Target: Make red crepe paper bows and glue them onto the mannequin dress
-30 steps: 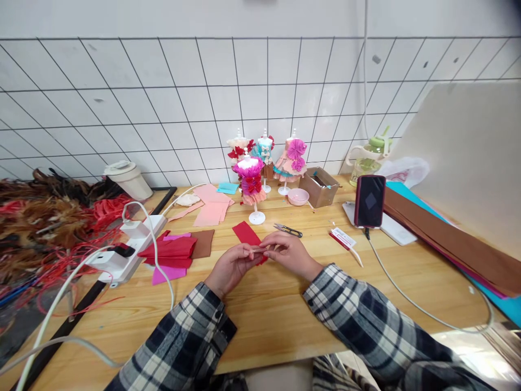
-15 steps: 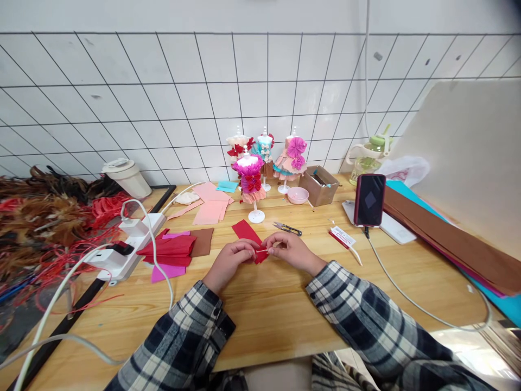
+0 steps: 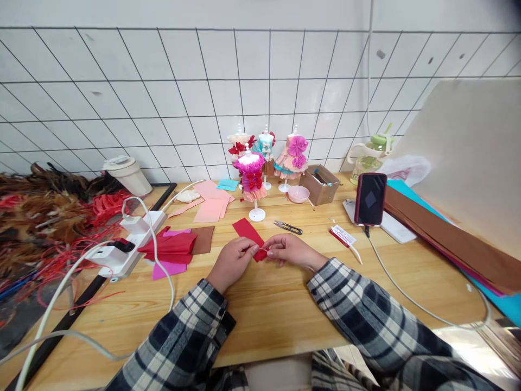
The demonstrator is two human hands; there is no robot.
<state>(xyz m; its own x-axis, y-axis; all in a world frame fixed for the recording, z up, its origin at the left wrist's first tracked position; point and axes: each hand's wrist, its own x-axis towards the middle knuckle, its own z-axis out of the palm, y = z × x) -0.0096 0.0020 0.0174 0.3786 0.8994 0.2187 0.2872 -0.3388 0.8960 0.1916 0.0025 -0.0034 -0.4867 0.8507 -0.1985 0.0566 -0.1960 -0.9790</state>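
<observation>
My left hand [image 3: 233,260] and my right hand [image 3: 290,250] meet over the wooden table [image 3: 268,309], fingertips pinched together on a small folded red paper piece [image 3: 261,254]. Both hands are closed on it. Just behind the hands lies a flat red paper strip [image 3: 246,229]. Small black scissors [image 3: 288,227] rest a little beyond my right hand. Plaid sleeves cover both forearms.
Small mannequins in paper dresses [image 3: 264,157] stand at the back by the tiled wall. Pink paper sheets [image 3: 211,203], a red and magenta paper stack [image 3: 173,248], a power strip [image 3: 130,241], a propped phone [image 3: 369,199], a cardboard box [image 3: 321,184], a pink bowl [image 3: 298,194] and large paper sheets [image 3: 448,239] surround the hands.
The hands have shifted slightly while working the red piece; the pale strip seen between the fingers earlier is no longer visible, and the red fold now shows between the fingertips.
</observation>
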